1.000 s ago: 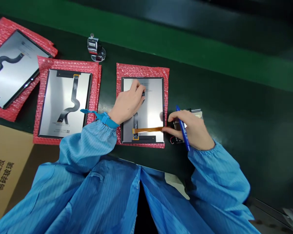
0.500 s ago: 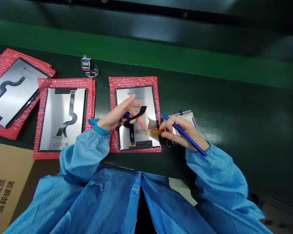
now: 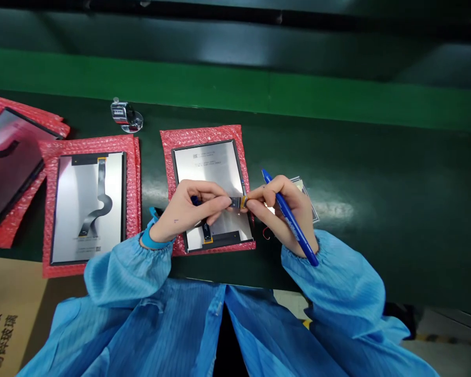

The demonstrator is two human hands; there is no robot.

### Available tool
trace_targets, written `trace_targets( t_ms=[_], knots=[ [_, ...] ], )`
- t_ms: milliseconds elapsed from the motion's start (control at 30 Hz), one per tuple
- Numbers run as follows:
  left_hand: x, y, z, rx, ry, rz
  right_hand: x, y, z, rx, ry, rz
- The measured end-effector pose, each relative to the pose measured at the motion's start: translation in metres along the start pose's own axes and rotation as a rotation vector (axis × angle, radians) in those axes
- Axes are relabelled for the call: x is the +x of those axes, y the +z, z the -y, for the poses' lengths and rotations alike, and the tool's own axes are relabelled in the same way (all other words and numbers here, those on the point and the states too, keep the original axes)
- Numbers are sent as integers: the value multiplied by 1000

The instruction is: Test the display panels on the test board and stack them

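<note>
My left hand [image 3: 196, 208] pinches the end of the black ribbon cable [image 3: 207, 232] of a display panel [image 3: 208, 162]. The panel lies on a red bubble-wrap bag [image 3: 200, 134]. My right hand [image 3: 284, 209] pinches an orange flex strip [image 3: 244, 202], whose tip meets the black cable's end over the panel; whether they are joined I cannot tell. A blue pen [image 3: 290, 219] rests across my right hand, between thumb and fingers. Under and behind that hand sits a small board [image 3: 304, 193], mostly hidden, with a thin red wire near it.
Left of the hands, another panel [image 3: 70, 193] with a black cable lies on red bubble wrap. A further panel [image 3: 11, 157] sits at the far left. A metal tally counter [image 3: 122, 112] stands behind them. A cardboard box [image 3: 11, 303] is at the lower left.
My hands have come together over the panel. My left fingers have closed on the cable end, and the orange strip has moved to meet it. The whole view has shifted slightly.
</note>
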State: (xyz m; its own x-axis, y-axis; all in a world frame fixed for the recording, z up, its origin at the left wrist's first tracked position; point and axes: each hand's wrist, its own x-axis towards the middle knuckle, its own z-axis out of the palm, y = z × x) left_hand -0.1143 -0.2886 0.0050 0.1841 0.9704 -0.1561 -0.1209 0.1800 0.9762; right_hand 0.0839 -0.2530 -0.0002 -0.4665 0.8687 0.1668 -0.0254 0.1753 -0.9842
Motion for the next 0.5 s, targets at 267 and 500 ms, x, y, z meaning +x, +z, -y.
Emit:
trace_targets(
  t_ms=[267, 500],
  knots=[
    [-2, 10, 4, 327, 117, -171, -5, -1, -2, -114, -51, -8],
    [-1, 11, 7, 437, 220, -205, -4, -1, -1, -159, -83, -2]
  ],
)
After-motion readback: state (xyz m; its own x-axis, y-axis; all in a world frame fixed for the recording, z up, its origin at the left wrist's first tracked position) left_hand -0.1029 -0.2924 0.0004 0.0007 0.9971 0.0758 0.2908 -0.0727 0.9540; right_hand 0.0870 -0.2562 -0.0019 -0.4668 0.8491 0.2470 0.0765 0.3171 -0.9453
